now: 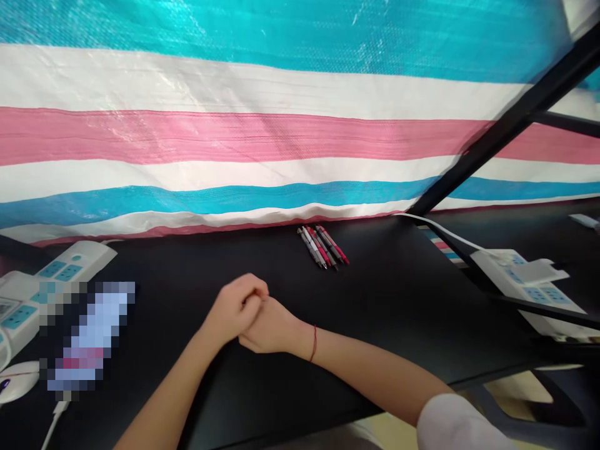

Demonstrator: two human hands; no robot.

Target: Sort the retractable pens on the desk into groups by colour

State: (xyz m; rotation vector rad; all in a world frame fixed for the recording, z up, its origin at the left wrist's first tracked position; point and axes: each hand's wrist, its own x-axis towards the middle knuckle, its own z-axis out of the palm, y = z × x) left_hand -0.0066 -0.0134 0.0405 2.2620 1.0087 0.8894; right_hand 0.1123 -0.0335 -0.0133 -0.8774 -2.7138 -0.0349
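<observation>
Over the black desk, my left hand [237, 305] lies closed around the end of my right hand, its fingers curled over the knuckles. My right hand [274, 326] is curled too, and its fingertips are hidden inside the clasp; whether anything is between the palms cannot be seen. A thin red string bracelet [314, 342] circles my right wrist. Beyond my hands, apart from them, several pens [323, 247] in red, white, grey and black lie side by side near the back of the desk.
To the left are a white power strip [77, 265], a blurred-out phone-like device [94, 337] with a white cable, and a white mouse [19, 381]. Another power strip [539, 281] sits at the right behind a black metal frame [497, 134]. A striped plastic sheet [262, 137] hangs behind the desk [384, 294].
</observation>
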